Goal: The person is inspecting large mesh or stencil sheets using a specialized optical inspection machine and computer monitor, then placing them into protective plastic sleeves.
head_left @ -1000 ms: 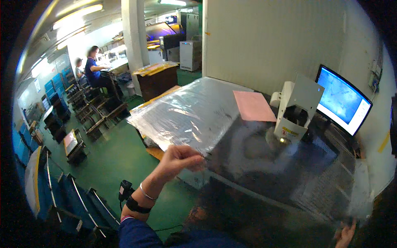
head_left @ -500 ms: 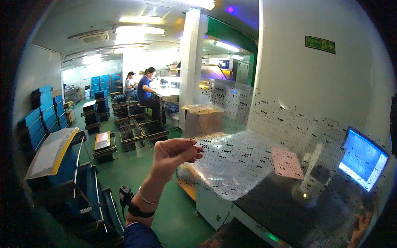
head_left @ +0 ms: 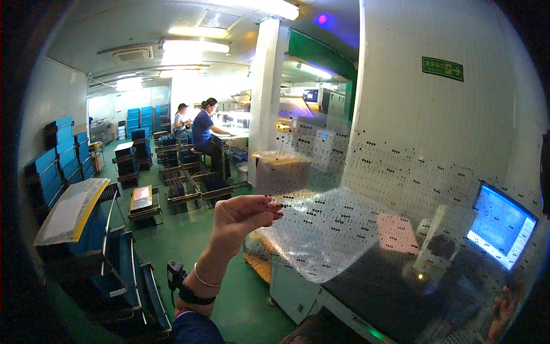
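My left hand [head_left: 243, 217] is raised at mid-frame and pinches the left edge of a large transparent sheet [head_left: 395, 189] dotted with small dark marks. The sheet is held up in front of me and fills the right half of the view. My right hand [head_left: 503, 312] shows at the lower right corner, behind the film, gripping its right edge. Through the sheet I see a worktable [head_left: 366, 286], a pink sheet [head_left: 397, 232], a white microscope-like instrument [head_left: 431, 246] and a lit monitor [head_left: 499, 225].
Blue racks and trays [head_left: 74, 229] stand at my left over a green floor [head_left: 229, 298]. A white pillar [head_left: 265, 97] rises in the middle. Two people [head_left: 200, 129] sit at a bench at the back. Low carts with boards [head_left: 183, 192] fill the aisle.
The sheet has been lifted from lying flat on the table to upright before my face. My head has tilted up, and my left hand rose with the sheet's edge.
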Tool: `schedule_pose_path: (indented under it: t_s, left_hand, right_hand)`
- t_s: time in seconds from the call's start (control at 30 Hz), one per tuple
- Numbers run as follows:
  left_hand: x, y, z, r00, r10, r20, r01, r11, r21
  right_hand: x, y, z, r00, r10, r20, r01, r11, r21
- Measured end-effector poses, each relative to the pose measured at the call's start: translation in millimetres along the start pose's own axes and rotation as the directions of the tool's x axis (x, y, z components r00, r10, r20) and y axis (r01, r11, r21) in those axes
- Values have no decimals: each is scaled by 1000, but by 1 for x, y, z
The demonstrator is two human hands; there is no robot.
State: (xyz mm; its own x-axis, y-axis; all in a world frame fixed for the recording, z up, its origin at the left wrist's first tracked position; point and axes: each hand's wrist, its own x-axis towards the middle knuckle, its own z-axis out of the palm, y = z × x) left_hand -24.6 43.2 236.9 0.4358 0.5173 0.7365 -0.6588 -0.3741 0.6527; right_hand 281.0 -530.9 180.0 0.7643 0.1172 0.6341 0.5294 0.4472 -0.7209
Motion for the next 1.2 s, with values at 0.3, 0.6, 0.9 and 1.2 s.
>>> schedule_pose_path:
  t_s: [0.3,0.6,0.9,1.2]
  left_hand:
    - [2,-5,5,1000,-28,-6,28,1000,2]
    - [4,-3,12,997,-63,-43,65,997,42]
    - [14,-47,-33,973,43,-229,28,954,299]
    - [40,-85,5,972,-22,-235,48,993,107]
  right_hand:
    - [-6,3,-10,998,-34,53,41,992,-122]
    - [-6,0,-4,1000,-6,-15,3,986,-167]
    - [6,-8,67,983,142,-119,-145,989,-15]
    - [-9,-57,69,1000,-2,-9,1,995,-102]
